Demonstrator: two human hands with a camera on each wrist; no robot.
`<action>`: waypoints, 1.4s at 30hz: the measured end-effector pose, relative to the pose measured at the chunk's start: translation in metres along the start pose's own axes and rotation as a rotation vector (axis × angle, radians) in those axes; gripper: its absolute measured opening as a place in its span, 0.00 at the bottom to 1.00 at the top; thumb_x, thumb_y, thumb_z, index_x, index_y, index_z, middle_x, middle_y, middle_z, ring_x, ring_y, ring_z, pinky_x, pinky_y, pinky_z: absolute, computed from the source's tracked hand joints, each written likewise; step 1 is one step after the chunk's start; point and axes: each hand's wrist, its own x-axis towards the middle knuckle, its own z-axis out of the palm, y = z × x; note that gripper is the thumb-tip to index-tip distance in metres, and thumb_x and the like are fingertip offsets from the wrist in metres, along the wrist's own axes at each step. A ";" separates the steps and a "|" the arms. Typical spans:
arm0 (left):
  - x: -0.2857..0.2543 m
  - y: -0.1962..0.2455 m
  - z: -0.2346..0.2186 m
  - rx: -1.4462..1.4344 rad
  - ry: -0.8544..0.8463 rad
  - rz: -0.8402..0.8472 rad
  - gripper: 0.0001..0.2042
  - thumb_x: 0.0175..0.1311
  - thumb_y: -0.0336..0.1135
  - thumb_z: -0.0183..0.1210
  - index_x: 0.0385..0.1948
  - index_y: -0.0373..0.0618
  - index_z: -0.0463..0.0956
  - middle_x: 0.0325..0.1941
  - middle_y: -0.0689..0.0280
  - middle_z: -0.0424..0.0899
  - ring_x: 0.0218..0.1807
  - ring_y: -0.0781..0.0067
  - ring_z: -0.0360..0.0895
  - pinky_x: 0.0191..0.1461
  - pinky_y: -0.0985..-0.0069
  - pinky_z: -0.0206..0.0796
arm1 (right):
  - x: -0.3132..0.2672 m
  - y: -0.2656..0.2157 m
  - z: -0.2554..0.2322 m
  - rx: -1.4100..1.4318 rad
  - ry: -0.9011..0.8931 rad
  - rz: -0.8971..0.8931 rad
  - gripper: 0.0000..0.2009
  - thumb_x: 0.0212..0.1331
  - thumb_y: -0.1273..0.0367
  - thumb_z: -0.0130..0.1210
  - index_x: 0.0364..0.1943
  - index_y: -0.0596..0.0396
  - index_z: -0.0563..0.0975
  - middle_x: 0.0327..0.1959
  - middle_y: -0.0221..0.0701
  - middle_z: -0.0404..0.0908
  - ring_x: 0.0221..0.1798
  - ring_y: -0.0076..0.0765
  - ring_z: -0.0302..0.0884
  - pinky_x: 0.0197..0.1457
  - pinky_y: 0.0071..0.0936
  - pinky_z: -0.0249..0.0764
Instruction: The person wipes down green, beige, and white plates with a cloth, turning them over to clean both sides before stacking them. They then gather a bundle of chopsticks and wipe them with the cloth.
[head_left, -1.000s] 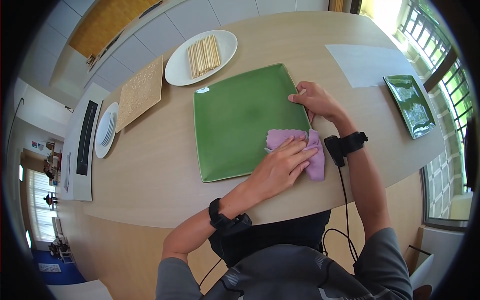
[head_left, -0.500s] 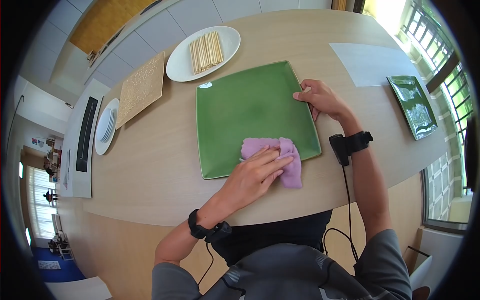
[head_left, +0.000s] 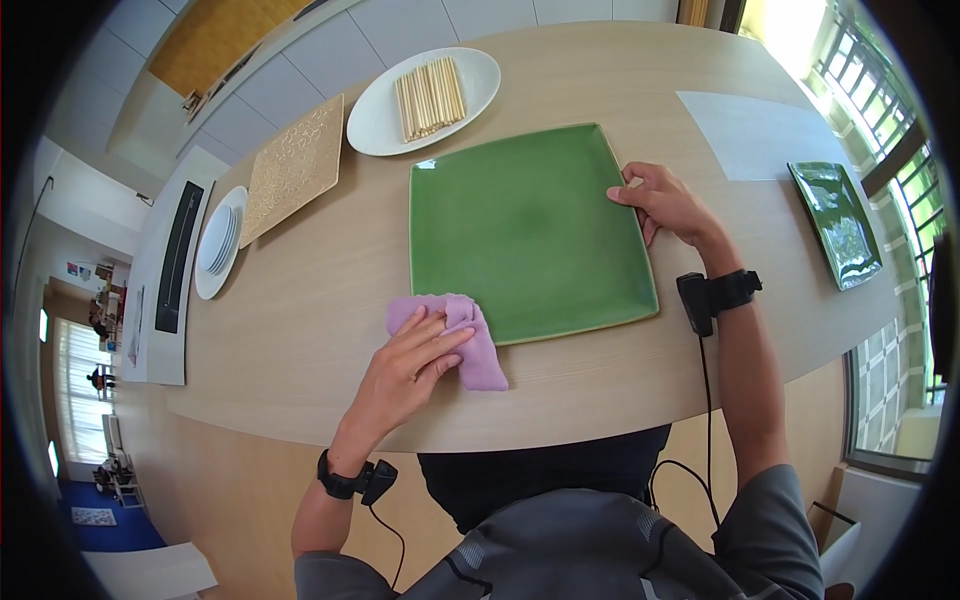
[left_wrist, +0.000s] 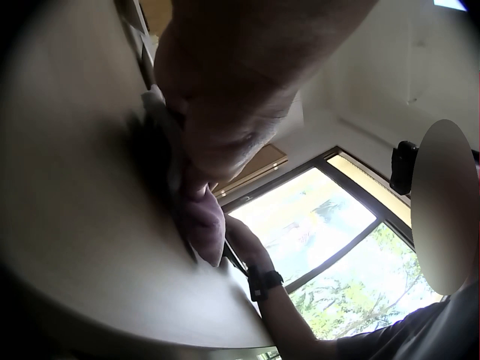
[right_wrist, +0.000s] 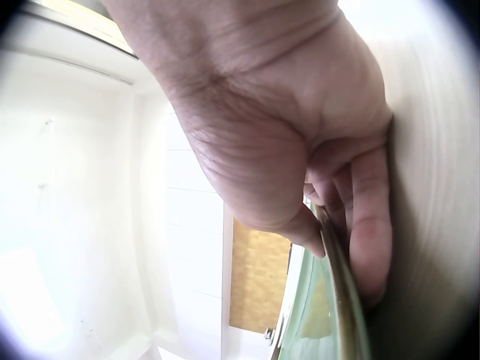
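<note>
A large square green plate [head_left: 530, 235] lies on the table in the head view. My right hand [head_left: 672, 205] pinches its right rim, thumb on top; in the right wrist view the fingers [right_wrist: 370, 225] reach down the outer side of the plate's edge [right_wrist: 341, 300]. My left hand [head_left: 400, 375] rests with fairly straight fingers on a folded lilac cloth [head_left: 483, 365] at the plate's near left corner, which the cloth covers. In the left wrist view a bunched part of the cloth [left_wrist: 204, 225] shows under the hand, close over the tabletop.
Behind the plate stands a white oval dish [head_left: 370, 115] bearing a bundle of pale sticks [head_left: 430, 97]. To the left are a gold patterned board [head_left: 292, 170] and small white plates [head_left: 218, 240]. A translucent sheet [head_left: 750, 135] and a small green rectangular dish [head_left: 838, 228] lie at right.
My left hand has slid the cloth leftward along the plate's near edge, from its near right corner to its near left corner. My right hand keeps its hold on the rim.
</note>
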 end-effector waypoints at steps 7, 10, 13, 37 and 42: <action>0.000 -0.017 -0.010 -0.121 0.012 -0.178 0.17 0.65 0.25 0.60 0.55 0.49 0.82 0.57 0.52 0.83 0.67 0.54 0.74 0.78 0.61 0.54 | -0.001 -0.003 0.001 -0.019 0.006 0.027 0.13 0.65 0.64 0.61 0.31 0.58 0.72 0.19 0.32 0.77 0.18 0.27 0.78 0.17 0.24 0.76; 0.011 -0.029 -0.013 -0.157 0.106 -0.193 0.15 0.67 0.25 0.60 0.55 0.49 0.82 0.57 0.52 0.83 0.69 0.53 0.73 0.76 0.62 0.56 | -0.002 -0.005 0.002 -0.008 0.008 0.030 0.13 0.65 0.64 0.61 0.31 0.58 0.71 0.19 0.32 0.77 0.18 0.27 0.77 0.18 0.24 0.77; 0.026 -0.044 -0.013 -0.093 0.126 -0.175 0.15 0.68 0.25 0.59 0.54 0.49 0.82 0.58 0.52 0.83 0.69 0.53 0.72 0.75 0.63 0.58 | -0.002 -0.004 0.001 -0.001 0.005 0.028 0.13 0.65 0.64 0.61 0.30 0.57 0.71 0.18 0.32 0.76 0.18 0.27 0.77 0.18 0.24 0.77; 0.212 -0.079 -0.001 0.119 0.081 -0.066 0.18 0.66 0.27 0.57 0.58 0.44 0.78 0.62 0.57 0.80 0.61 0.53 0.77 0.66 0.67 0.67 | -0.003 -0.006 0.000 0.028 0.009 0.048 0.13 0.67 0.64 0.57 0.29 0.58 0.71 0.18 0.32 0.75 0.17 0.30 0.78 0.19 0.26 0.75; 0.243 -0.065 0.021 0.080 0.038 0.022 0.18 0.67 0.29 0.56 0.58 0.46 0.77 0.60 0.57 0.81 0.59 0.52 0.78 0.65 0.67 0.68 | -0.003 -0.003 0.001 0.075 0.031 0.027 0.21 0.73 0.55 0.48 0.37 0.62 0.75 0.21 0.34 0.77 0.18 0.30 0.77 0.20 0.26 0.77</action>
